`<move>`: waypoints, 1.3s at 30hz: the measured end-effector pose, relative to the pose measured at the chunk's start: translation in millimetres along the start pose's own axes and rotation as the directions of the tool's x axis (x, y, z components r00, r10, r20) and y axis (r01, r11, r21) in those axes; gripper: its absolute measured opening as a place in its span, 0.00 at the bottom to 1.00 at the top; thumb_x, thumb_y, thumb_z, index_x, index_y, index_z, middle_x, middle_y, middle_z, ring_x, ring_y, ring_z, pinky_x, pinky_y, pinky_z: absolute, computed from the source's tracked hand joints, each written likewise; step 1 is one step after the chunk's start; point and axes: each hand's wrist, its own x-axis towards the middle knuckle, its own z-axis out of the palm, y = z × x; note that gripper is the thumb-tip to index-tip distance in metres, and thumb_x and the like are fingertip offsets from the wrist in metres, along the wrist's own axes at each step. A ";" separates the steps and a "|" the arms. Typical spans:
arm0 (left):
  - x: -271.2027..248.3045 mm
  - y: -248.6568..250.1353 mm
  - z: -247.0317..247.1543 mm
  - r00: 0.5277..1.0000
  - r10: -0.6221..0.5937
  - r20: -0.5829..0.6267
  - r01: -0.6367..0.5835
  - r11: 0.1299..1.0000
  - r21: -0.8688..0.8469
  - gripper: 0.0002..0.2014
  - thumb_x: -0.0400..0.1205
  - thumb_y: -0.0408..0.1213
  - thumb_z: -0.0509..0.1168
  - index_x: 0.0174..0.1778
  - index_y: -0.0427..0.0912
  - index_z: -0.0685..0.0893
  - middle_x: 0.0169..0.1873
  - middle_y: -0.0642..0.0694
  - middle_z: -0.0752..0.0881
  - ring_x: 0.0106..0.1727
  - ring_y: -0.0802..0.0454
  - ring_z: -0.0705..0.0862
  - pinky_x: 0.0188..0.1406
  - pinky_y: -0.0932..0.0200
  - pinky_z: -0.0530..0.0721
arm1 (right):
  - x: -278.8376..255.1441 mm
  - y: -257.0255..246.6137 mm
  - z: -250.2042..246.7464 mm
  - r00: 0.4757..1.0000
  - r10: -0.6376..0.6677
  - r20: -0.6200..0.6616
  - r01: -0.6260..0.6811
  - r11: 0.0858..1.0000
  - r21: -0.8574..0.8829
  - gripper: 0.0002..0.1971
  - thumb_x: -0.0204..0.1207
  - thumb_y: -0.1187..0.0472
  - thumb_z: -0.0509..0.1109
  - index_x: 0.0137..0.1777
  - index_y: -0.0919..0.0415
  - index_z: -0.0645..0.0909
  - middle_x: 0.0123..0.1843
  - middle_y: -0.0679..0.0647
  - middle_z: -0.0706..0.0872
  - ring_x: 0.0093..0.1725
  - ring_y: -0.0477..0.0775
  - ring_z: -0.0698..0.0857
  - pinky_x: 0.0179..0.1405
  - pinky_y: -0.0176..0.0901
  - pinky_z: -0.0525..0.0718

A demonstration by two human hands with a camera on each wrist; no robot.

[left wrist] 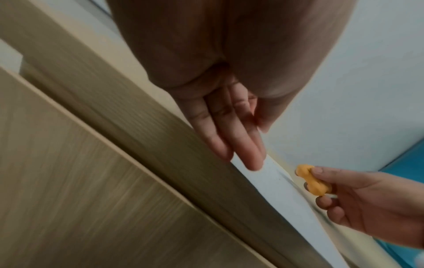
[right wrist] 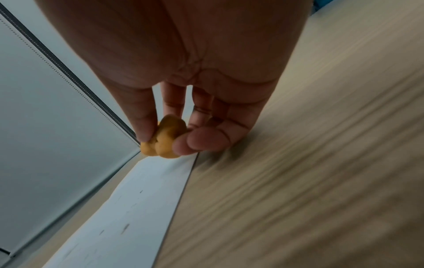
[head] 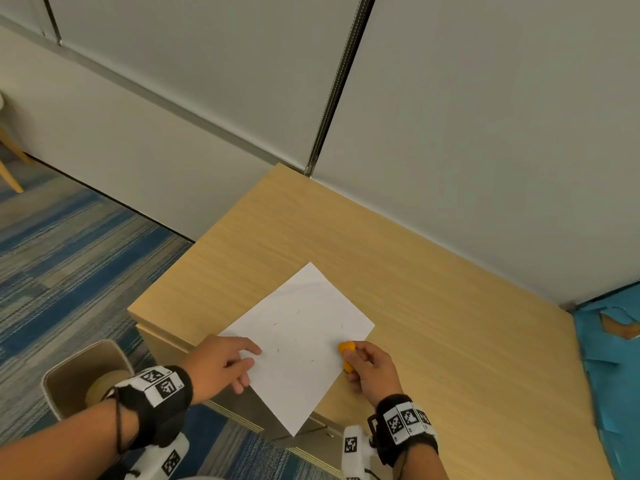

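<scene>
A white sheet of paper (head: 298, 341) with a few faint pen marks lies turned like a diamond on the wooden table (head: 450, 341). Its near corner hangs over the front edge. My left hand (head: 247, 367) rests on the sheet's left edge with fairly straight fingers (left wrist: 231, 137) and holds nothing. My right hand (head: 356, 363) pinches a small orange lump, like an eraser (head: 346, 348), between thumb and fingers at the sheet's right edge. In the right wrist view the orange lump (right wrist: 165, 137) sits just over the paper (right wrist: 137, 208). The left wrist view shows the lump (left wrist: 312, 181) beside the paper (left wrist: 282, 188).
Grey wall panels (head: 485, 133) stand directly behind the table. A torn blue covering (head: 609, 358) borders the table on the right. On the blue carpet at lower left is a beige bin (head: 69, 372) holding a tape roll. A wooden chair leg (head: 10, 174) shows far left.
</scene>
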 end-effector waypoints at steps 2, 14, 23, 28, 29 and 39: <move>0.8 -2.3 2.3 1.000 0.008 -0.025 -0.009 0.999 -0.038 0.13 0.85 0.35 0.73 0.62 0.58 0.86 0.45 0.52 0.95 0.48 0.56 0.93 0.60 0.56 0.89 | -3.2 -0.6 2.4 1.000 0.011 0.020 -0.011 1.000 0.013 0.05 0.83 0.64 0.73 0.53 0.65 0.88 0.31 0.54 0.82 0.25 0.49 0.79 0.20 0.38 0.74; -1.5 -3.1 -5.0 0.904 -0.240 0.354 0.250 0.968 0.019 0.29 0.87 0.63 0.62 0.74 0.86 0.49 0.65 0.36 0.88 0.46 0.45 0.94 0.53 0.46 0.94 | -10.8 28.2 -55.4 0.956 0.083 -0.280 -0.119 0.986 -0.114 0.05 0.82 0.60 0.74 0.53 0.60 0.88 0.37 0.58 0.91 0.30 0.56 0.86 0.34 0.50 0.91; 4.8 -6.4 3.3 0.956 -0.204 0.209 0.242 0.954 -0.174 0.25 0.89 0.49 0.66 0.76 0.77 0.64 0.56 0.43 0.93 0.49 0.47 0.95 0.54 0.47 0.93 | -15.2 23.0 -70.5 0.935 -0.031 -0.352 -0.125 0.904 -0.409 0.11 0.79 0.48 0.75 0.59 0.48 0.86 0.47 0.51 0.88 0.47 0.52 0.87 0.49 0.47 0.85; 4.5 -6.4 10.4 0.976 -0.200 0.088 0.218 0.926 -0.309 0.16 0.86 0.36 0.72 0.69 0.53 0.83 0.46 0.35 0.94 0.49 0.42 0.95 0.52 0.49 0.93 | -15.4 4.8 -58.4 0.937 -0.135 -0.322 -0.043 0.870 -0.492 0.10 0.81 0.52 0.72 0.59 0.51 0.86 0.45 0.48 0.86 0.43 0.50 0.86 0.43 0.45 0.85; 4.7 -6.8 11.5 0.977 -0.203 0.069 0.214 0.922 -0.324 0.14 0.85 0.34 0.73 0.66 0.48 0.85 0.48 0.33 0.93 0.49 0.42 0.95 0.53 0.48 0.93 | -14.2 1.7 -55.6 0.940 -0.146 -0.308 -0.027 0.869 -0.494 0.09 0.81 0.52 0.71 0.59 0.51 0.86 0.46 0.48 0.86 0.43 0.50 0.86 0.43 0.46 0.86; -2.7 -39.7 -19.3 0.968 -0.226 -0.110 0.168 0.908 -0.384 0.05 0.81 0.22 0.73 0.51 0.28 0.84 0.46 0.28 0.89 0.49 0.36 0.93 0.50 0.40 0.94 | -16.9 -16.8 -13.5 0.969 -0.190 -0.159 0.065 0.815 -0.577 0.13 0.81 0.51 0.71 0.63 0.53 0.84 0.47 0.49 0.86 0.44 0.48 0.85 0.42 0.42 0.82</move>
